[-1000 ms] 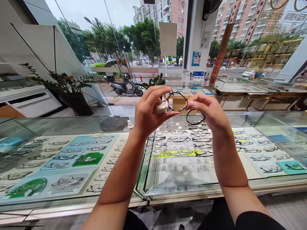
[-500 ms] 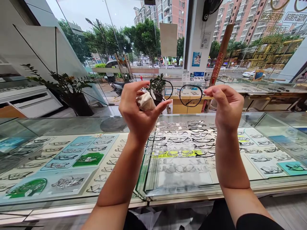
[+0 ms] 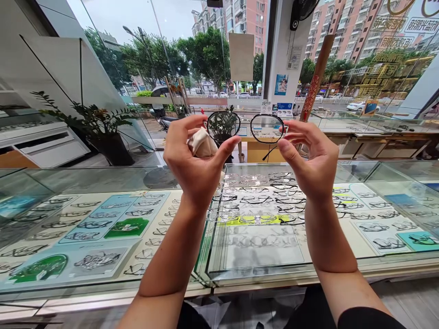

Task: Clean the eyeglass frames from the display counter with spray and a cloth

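A pair of black round-framed eyeglasses is held up in front of me, lenses facing me. My left hand grips the left end of the frame with its fingers. Tucked in that same palm is a crumpled off-white cloth. At the frame's other end, the fingers of my right hand are closed round the hinge area, thumb near the right lens. One dark temple arm tip hangs below the right lens. Both hands are raised above the glass display counter.
Rows of spectacles lie inside the glass counter below my forearms. A potted plant stands at the left beyond it. Past the hands is a wooden cabinet, with a large window behind. A wooden post leans at the right.
The eyeglasses have shifted left and slightly up, and turned more level. My right hand has moved left, its fingers now spread further round the right end of the frame.
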A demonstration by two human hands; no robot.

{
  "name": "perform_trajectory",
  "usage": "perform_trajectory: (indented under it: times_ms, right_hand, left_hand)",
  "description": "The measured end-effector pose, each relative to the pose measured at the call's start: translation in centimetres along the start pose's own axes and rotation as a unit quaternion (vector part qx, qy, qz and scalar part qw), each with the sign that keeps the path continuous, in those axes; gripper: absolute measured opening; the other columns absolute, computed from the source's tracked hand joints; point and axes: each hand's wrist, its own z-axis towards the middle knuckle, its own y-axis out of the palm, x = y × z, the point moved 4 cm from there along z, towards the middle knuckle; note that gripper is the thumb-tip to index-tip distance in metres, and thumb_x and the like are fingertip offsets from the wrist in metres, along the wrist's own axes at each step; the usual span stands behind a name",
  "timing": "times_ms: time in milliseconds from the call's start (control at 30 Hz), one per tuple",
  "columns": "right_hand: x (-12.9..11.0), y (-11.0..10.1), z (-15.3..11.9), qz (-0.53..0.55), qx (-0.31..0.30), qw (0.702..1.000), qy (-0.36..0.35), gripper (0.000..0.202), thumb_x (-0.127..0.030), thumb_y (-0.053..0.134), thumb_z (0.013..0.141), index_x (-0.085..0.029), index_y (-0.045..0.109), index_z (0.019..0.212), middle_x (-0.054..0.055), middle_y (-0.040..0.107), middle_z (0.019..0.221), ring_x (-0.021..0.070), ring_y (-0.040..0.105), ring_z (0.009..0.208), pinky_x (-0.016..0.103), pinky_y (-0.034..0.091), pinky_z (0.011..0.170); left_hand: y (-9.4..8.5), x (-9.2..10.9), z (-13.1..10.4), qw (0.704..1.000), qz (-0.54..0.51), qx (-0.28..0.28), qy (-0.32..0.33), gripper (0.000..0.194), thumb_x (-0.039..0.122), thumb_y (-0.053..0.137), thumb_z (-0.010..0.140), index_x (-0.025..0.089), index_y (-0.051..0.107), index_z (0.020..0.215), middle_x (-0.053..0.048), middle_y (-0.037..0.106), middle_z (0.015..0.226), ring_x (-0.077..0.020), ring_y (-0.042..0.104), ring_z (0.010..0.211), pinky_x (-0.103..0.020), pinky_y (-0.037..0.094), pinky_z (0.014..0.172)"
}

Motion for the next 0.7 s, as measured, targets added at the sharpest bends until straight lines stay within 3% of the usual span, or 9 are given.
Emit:
perform_trajectory:
  times_ms: [367, 700]
  right_hand:
    - [-1.0, -0.1, -0.4, -0.02, 0.043, 0.999, -0.003, 0.03, -0.039, 0.077, 0.093, -0.034, 0.075, 0.123, 0.005, 0.077, 0.12, 0.0264, 0.074, 0.105, 0.045, 0.062, 0.091]
    - [-1.3, 0.0, -0.6, 0.013, 0.034, 0.999, 0.015, 0.034, -0.038, 0.079, 0.093, -0.035, 0.073, 0.126, 0.005, 0.074, 0.128, 0.0292, 0.071, 0.117, 0.049, 0.061, 0.098]
  left_hand:
    - [0.6, -0.3, -0.2, 0.997, 0.047, 0.008, 0.067, 0.054, 0.066, 0.08, 0.087, 0.028, 0.067, 0.123, -0.005, 0.072, 0.107, -0.024, 0.071, 0.093, -0.04, 0.061, 0.08]
    - [0.9, -1.3, -0.2, 1.0, -0.006, -0.017, 0.009, 0.056, 0.067, 0.082, 0.084, 0.029, 0.069, 0.122, -0.007, 0.071, 0.113, -0.0275, 0.07, 0.105, -0.044, 0.06, 0.092]
